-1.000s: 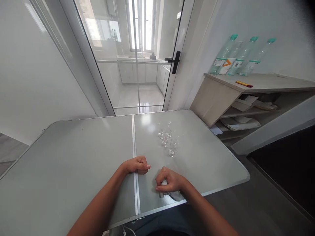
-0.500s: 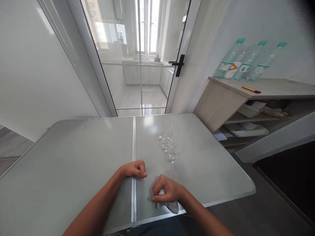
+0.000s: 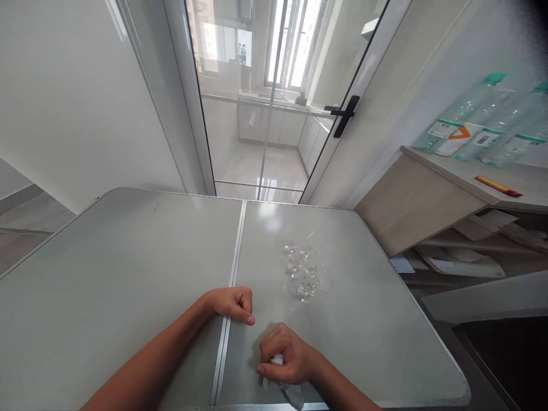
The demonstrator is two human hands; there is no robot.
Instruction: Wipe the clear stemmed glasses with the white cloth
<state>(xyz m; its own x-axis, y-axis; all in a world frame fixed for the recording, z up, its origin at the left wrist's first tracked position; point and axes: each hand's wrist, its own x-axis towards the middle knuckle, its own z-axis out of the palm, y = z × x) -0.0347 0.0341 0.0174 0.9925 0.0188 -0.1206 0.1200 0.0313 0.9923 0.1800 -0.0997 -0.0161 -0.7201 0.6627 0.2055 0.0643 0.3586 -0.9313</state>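
Note:
A crumpled white cloth [image 3: 293, 395] is bunched in my right hand [image 3: 286, 355], which is closed round it near the table's front edge. Part of the cloth hangs out below the fist. My left hand [image 3: 233, 303] rests on the table [image 3: 128, 285] by the metal seam, its fingers curled into a fist, and I see nothing in it. Beyond both hands stands a group of several small clear stemmed glasses [image 3: 305, 292], close together on the right half of the table. Their upper parts are hard to make out against the surface.
A glass door [image 3: 269, 142] with a black handle [image 3: 346, 116] lies behind the table. To the right is a wooden shelf unit [image 3: 385, 200] with several plastic bottles [image 3: 464, 123] and a yellow-and-red stick-shaped item [image 3: 499, 186] on top.
The view has tilted and shifted, so the door and shelf sit further right. Both hands keep nearly the same pose, with the right one still gripping the cloth.

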